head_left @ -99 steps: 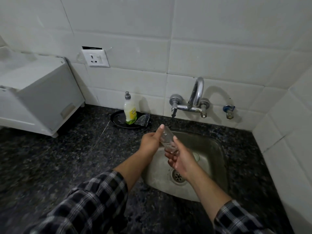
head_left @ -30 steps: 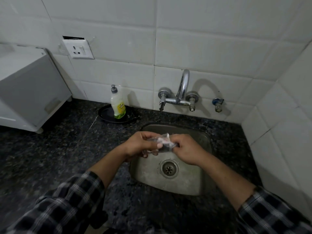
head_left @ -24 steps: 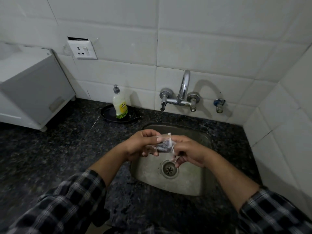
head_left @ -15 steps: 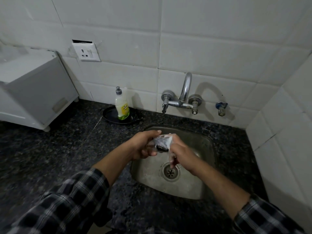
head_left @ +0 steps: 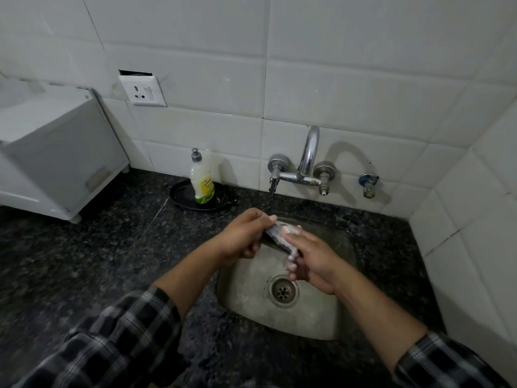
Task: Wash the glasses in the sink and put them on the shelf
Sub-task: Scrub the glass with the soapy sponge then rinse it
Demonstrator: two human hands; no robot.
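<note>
A clear drinking glass (head_left: 273, 231) lies on its side above the steel sink (head_left: 333, 323), smeared with white foam. My left hand (head_left: 242, 239) grips its left end between thumb and fingers. My right hand (head_left: 310, 261) is closed over the right end, fingers foamy, pressing a dark scrub pad (head_left: 280, 245) against the glass. Most of the glass and pad is hidden by my fingers. The drain (head_left: 283, 290) sits below my hands.
A chrome wall tap (head_left: 307, 163) stands behind the sink, with no water visible from its spout. A yellow dish-soap bottle (head_left: 201, 184) stands on a black plate (head_left: 179, 198). A white cabinet (head_left: 56, 155) sits at the left on the dark granite counter (head_left: 84, 261).
The scrub pad has left the black plate and now rubs the glass. My hands have dropped from under the tap, the glass has tipped sideways, and foam has built up on it.
</note>
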